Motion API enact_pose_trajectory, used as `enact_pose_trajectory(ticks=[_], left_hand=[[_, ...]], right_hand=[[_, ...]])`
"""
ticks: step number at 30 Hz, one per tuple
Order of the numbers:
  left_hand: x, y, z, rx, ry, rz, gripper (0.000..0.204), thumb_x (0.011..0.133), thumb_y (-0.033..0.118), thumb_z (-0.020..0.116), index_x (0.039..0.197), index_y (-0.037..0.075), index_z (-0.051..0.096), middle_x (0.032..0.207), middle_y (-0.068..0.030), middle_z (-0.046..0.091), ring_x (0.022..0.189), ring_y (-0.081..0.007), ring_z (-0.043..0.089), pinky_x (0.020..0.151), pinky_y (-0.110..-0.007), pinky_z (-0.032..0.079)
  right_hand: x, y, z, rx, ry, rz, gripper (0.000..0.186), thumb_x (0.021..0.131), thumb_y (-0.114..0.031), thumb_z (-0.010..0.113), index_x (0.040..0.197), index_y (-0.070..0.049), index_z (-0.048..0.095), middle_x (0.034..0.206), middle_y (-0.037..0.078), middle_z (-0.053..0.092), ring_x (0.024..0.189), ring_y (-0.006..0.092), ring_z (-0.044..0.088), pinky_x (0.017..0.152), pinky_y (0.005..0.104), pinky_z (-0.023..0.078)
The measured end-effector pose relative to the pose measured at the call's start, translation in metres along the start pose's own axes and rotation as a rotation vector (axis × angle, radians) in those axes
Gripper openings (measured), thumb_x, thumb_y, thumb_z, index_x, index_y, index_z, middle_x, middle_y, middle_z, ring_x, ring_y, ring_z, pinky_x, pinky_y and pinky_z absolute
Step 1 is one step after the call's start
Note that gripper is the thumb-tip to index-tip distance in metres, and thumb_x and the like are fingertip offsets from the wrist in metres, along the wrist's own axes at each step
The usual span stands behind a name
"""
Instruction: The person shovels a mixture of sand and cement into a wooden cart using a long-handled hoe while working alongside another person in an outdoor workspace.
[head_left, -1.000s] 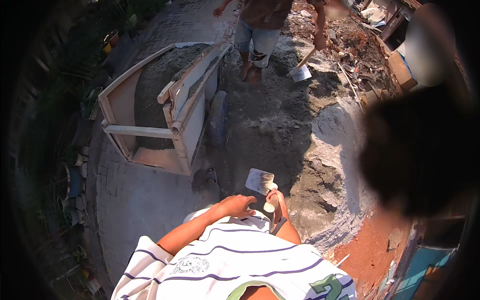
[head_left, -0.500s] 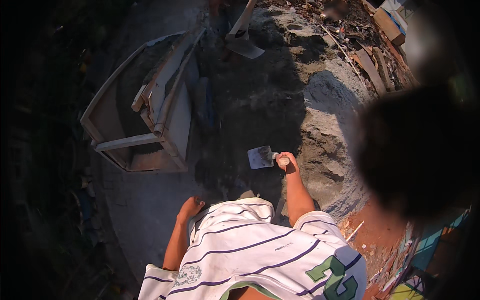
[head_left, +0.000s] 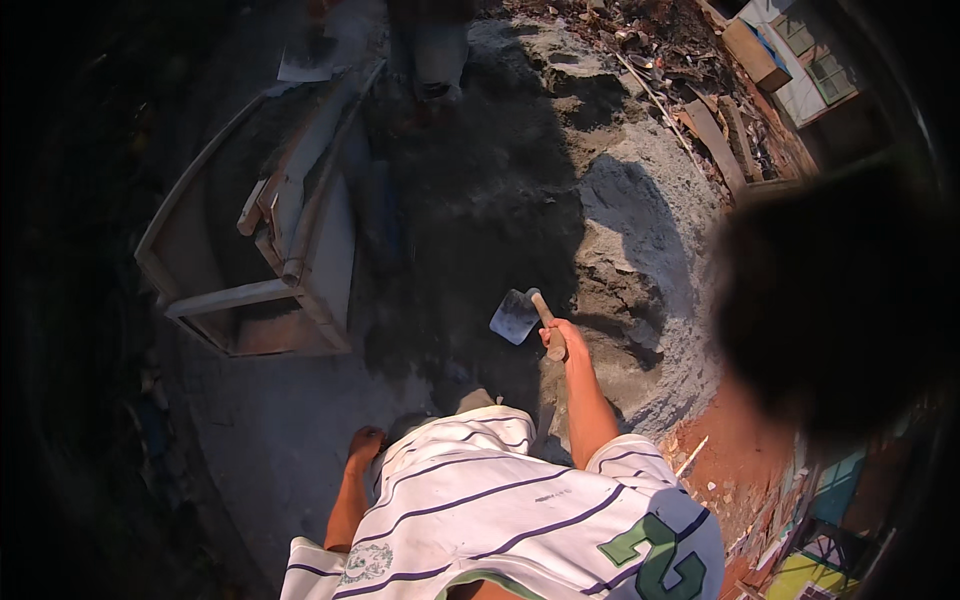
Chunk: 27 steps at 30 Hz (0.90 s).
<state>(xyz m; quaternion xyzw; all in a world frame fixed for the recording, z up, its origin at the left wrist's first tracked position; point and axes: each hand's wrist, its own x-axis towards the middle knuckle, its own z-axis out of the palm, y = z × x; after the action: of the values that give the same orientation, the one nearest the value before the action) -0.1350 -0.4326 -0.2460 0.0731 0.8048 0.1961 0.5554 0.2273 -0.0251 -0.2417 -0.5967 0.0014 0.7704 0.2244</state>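
Observation:
My right hand (head_left: 566, 342) is closed round the wooden handle of a shovel (head_left: 517, 316) with a flat, squarish metal blade. The handle looks foreshortened, and the blade is tilted over dark sandy ground (head_left: 470, 240). A heap of grey sand (head_left: 640, 220) rises right of the blade, partly sunlit. My left hand (head_left: 367, 446) hangs by my left hip, its fingers curled in shadow, with nothing visible in them. Ahead on the left stands a pale box-like trough (head_left: 240, 298) with a wooden frame and dark grey material inside.
Another person's legs (head_left: 435, 60) stand at the top. A pale blade (head_left: 305, 62) shows at the trough's far end. Boards (head_left: 716, 145) and debris lie beyond the heap. A dark blurred shape (head_left: 830, 310) hides much of the right side.
My shovel's blade has turned and tilted, and more of its handle shows. The other person's pale blade has gone from top centre left to the trough. The view has shifted slightly.

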Motion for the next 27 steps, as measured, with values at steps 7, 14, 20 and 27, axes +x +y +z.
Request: enact_pose_trajectory(ticks=[7, 14, 20, 27], left_hand=[[-0.016, 0.054, 0.004, -0.14, -0.035, 0.094, 0.016, 0.082, 0.021, 0.059, 0.082, 0.004, 0.06, 0.068, -0.0067, 0.062, 0.058, -0.0156, 0.059, 0.051, -0.031, 0.047], [0.005, 0.026, 0.024, -0.106, -0.059, 0.144, 0.014, 0.082, 0.019, 0.056, 0.082, 0.006, 0.061, 0.069, -0.007, 0.062, 0.057, -0.0165, 0.059, 0.051, -0.032, 0.048], [0.05, -0.037, 0.063, 0.282, 0.033, 0.281, 0.017, 0.076, 0.018, 0.059, 0.084, 0.004, 0.064, 0.071, -0.0087, 0.064, 0.059, -0.0176, 0.061, 0.051, -0.032, 0.045], [0.042, -0.083, 0.065, 0.154, 0.051, 0.262, 0.019, 0.077, 0.021, 0.06, 0.087, 0.005, 0.065, 0.078, -0.008, 0.065, 0.064, -0.0176, 0.062, 0.055, -0.032, 0.049]], right_hand=[[-0.053, -0.007, -0.044, 0.114, -0.1, -0.025, 0.036, 0.084, -0.005, 0.049, 0.113, 0.007, 0.03, 0.084, 0.019, 0.054, 0.052, 0.0144, 0.051, 0.044, 0.0255, 0.048], [-0.224, 0.001, -0.059, -0.105, -0.238, -0.177, 0.036, 0.086, -0.008, 0.046, 0.119, 0.001, 0.038, 0.082, 0.015, 0.056, 0.055, 0.013, 0.052, 0.046, 0.0244, 0.049], [-0.343, 0.018, -0.064, -0.081, -0.375, -0.449, 0.053, 0.085, -0.005, 0.041, 0.136, -0.002, 0.028, 0.097, 0.017, 0.053, 0.062, 0.0117, 0.05, 0.047, 0.0223, 0.049], [-0.43, 0.021, -0.057, -0.132, -0.284, -0.838, 0.052, 0.082, -0.003, 0.039, 0.133, 0.003, 0.031, 0.098, 0.019, 0.051, 0.063, 0.0124, 0.049, 0.046, 0.0203, 0.046]])
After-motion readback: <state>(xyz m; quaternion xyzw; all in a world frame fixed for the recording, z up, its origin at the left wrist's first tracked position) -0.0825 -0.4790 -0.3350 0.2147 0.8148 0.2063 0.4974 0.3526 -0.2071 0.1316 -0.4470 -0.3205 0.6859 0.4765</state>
